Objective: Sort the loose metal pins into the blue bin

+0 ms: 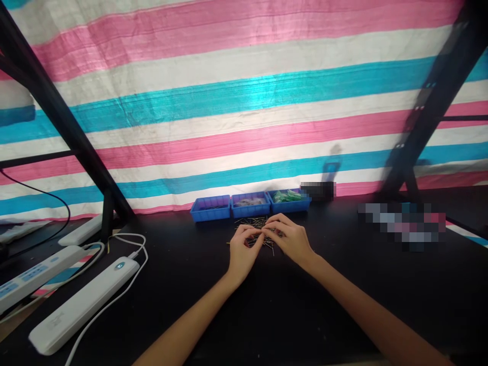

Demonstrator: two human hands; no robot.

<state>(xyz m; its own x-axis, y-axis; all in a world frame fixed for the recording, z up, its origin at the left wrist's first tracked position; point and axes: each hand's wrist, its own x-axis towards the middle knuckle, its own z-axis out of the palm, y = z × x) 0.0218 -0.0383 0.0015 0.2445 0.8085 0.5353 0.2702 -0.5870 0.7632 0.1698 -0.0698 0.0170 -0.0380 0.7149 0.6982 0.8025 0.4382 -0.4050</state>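
- Brass-toned thin pieces (254, 222) are lying in a loose, criss-crossed pile on the black table (183, 269), beneath and just beyond the hands.
- The left hand (243, 251) and right hand (293, 241) are meeting at the fingertips over the pile, fingers curled; whether they are gripping a piece, I cannot tell.
- Beyond the hands, blue bins (251, 210) are standing in a row, holding dark contents (213, 207), pale contents (249, 202) and green contents (287, 196).
- Handling seems to be under way; many pieces are lying unsorted, while any finished share is not showing clearly.
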